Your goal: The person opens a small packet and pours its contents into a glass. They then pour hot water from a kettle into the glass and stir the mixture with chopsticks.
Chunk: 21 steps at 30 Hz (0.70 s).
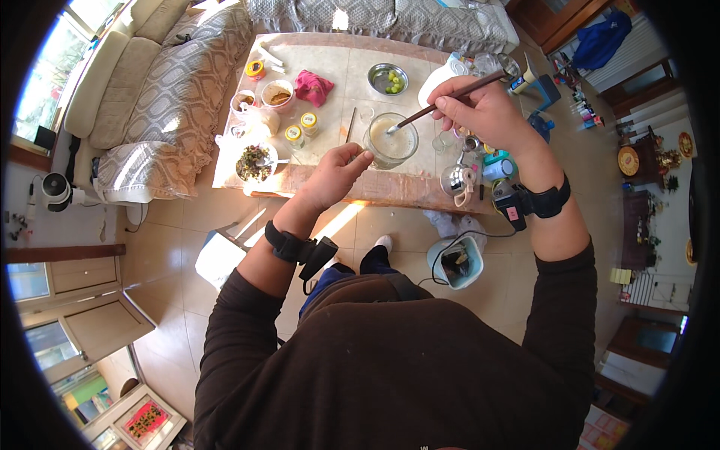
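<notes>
Before me, a glass mug (391, 147) of cloudy, pale beige liquid is held over the near part of the table. My left hand (341, 169) grips its left side, thumb near the rim. In my right hand (478, 109) is a long dark-handled spoon (423, 113), slanting down to the left. Its pale metal tip dips into the liquid near the middle of the mug. A thin dark stick (351, 125) lies on the table left of the mug. Two small glass jars with yellow lids (309, 120) stand farther left.
The low table (332, 183) also bears a metal bowl of grapes (371, 79), a pink cloth (313, 88), a plate of dark dried pieces (273, 154) and a glass teapot (454, 181). A lined waste bin (473, 261) stands on the floor at right, a white stool (216, 259) at left.
</notes>
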Tool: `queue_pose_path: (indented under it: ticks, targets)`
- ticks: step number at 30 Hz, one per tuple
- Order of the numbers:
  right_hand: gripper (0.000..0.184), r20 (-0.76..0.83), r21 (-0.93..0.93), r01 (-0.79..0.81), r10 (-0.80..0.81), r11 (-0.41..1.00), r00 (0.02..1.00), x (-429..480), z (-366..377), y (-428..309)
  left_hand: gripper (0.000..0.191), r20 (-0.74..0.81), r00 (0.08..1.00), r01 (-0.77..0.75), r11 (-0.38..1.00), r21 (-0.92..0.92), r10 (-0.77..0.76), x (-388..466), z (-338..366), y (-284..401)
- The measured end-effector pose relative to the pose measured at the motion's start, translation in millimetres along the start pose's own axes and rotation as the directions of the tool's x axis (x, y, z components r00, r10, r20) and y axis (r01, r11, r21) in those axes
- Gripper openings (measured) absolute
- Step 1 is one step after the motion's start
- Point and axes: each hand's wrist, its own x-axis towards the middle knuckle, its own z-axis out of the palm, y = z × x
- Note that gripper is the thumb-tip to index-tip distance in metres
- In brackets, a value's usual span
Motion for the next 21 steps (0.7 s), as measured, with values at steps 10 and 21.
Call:
queue_pose_path:
  ticks: [10, 21]
  targets:
    - [0.015, 0.248, -0.129, -0.042, 0.074, 0.991, 0.966, -9.4, 10.1, -11.8, 0.027, -0.016, 0.999, 0.037, 0.999, 0.003, -0.037, -0.7, 1.7, 1.1]
    - [0.016, 0.245, 0.002, -0.054, 0.052, 0.999, 0.968, 1.2, 15.9, -12.5, 0.027, -0.019, 0.999, 0.038, 0.999, -0.004, -0.038, -4.8, -2.4, -2.4]
